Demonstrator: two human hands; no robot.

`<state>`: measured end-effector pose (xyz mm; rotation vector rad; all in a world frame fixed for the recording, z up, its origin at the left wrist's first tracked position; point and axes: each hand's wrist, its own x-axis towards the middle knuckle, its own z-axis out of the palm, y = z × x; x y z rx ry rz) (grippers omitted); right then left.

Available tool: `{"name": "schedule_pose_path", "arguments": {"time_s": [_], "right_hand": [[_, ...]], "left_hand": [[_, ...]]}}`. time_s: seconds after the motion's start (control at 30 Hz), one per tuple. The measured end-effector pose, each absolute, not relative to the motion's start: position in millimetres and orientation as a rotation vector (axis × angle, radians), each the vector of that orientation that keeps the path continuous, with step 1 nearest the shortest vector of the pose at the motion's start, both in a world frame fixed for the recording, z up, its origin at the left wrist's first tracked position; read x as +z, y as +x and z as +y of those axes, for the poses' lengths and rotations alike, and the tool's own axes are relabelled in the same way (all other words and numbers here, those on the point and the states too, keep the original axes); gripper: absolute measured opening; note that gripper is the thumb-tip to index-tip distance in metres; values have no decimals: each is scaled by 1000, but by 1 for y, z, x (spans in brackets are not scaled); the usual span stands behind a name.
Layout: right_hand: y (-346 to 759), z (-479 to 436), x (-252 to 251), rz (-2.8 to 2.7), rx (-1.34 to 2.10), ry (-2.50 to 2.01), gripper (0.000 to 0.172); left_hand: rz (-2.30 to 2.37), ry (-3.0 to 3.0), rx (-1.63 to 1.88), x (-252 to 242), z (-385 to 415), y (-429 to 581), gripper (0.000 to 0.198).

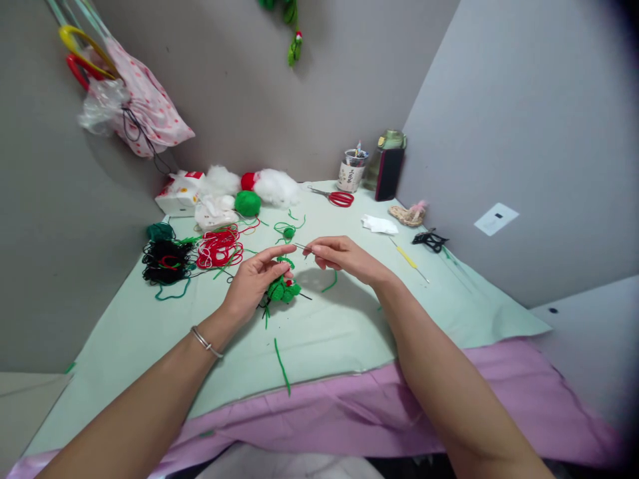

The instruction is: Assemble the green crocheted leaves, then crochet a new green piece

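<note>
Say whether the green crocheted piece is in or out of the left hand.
In: the left hand pinches the green crocheted piece by its upper part; whether it touches the table, I cannot tell.

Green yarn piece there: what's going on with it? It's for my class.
A person's left hand holds a small green yarn piece with a touch of red. The right hand pinches a thin, needle-like tool, its tip close to the left hand. Tangled red yarn lies to the left on the pale green tablecloth; metal scissors with red handles lie farther back.
</note>
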<state>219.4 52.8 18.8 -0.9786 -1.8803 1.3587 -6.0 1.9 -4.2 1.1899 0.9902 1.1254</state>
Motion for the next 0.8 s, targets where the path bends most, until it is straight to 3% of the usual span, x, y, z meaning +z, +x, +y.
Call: {"name": "schedule_pose_path", "arguments": {"time_s": [0.8], "right_hand": [[212, 50, 11, -2008, 1399, -856, 36]], "left_hand": [[944, 1248, 1091, -6, -1, -6, 46]]}}
